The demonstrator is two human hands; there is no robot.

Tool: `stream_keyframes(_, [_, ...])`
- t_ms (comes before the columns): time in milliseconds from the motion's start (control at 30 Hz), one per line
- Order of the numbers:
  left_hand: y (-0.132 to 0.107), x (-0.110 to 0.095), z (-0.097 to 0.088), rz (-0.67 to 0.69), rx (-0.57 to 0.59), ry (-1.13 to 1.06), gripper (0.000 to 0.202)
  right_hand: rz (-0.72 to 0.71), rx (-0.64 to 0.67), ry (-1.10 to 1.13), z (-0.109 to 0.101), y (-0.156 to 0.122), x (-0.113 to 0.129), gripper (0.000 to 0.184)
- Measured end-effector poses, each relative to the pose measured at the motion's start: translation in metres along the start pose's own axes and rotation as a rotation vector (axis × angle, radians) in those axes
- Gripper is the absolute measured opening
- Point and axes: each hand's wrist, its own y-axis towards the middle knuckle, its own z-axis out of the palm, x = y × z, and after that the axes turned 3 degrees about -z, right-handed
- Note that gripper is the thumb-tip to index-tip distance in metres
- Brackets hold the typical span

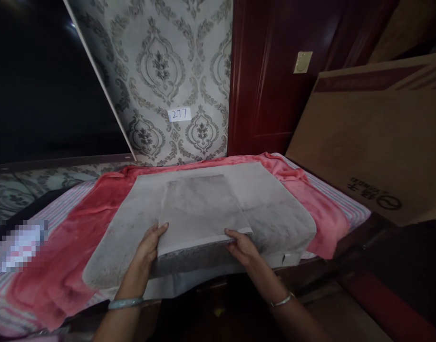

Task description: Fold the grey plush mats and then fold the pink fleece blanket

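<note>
A folded grey towel (199,209) lies on top of a larger spread grey towel (275,213), near the front of a table. My left hand (146,249) grips the folded towel's near left corner, thumb on top. At the near right corner my right hand (241,247) pinches the edge in the same way. Both hands are closed on the fabric. Under the grey towels a pink fleece blanket (61,247) covers the table.
A striped cloth (346,204) shows under the blanket at the right edge. A large cardboard box (374,137) leans at the right. Patterned wallpaper with a label reading 277 (179,114) and a dark red door (271,85) stand behind the table.
</note>
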Motion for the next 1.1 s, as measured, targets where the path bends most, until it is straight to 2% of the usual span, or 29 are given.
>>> stream_keyframes(167, [-0.002,0.004,-0.002,0.06,-0.035,-0.029,0.019,0.026,-0.092,0.023,-0.002,-0.002,-0.003,0.042])
stream_keyframes(267, [-0.003,0.004,-0.003,0.038,-0.013,0.015,0.021,0.037,-0.068,0.037,-0.006,-0.004,-0.006,0.039])
stream_keyframes(400, [-0.001,0.004,-0.007,0.094,-0.006,0.091,0.017,0.028,0.0,0.034,-0.015,-0.005,-0.009,0.029])
stream_keyframes(567, [-0.003,-0.001,-0.01,0.149,0.0,0.196,0.009,0.063,-0.055,0.012,-0.013,-0.011,-0.01,0.028])
stream_keyframes(700, [-0.007,-0.001,-0.011,0.119,-0.004,0.178,0.01,0.086,-0.015,0.029,-0.014,-0.02,-0.001,0.026])
stream_keyframes(800, [-0.008,0.002,-0.013,0.115,-0.031,0.18,0.006,0.097,0.022,0.069,-0.026,-0.024,0.015,0.025])
stream_keyframes(967, [-0.002,0.003,-0.016,0.295,-0.091,0.481,0.022,0.089,-0.08,-0.064,-0.05,-0.016,0.04,0.025])
stream_keyframes(1100, [0.003,0.001,-0.012,0.474,-0.218,0.783,0.016,0.007,-0.064,-0.197,-0.056,-0.011,0.039,0.021])
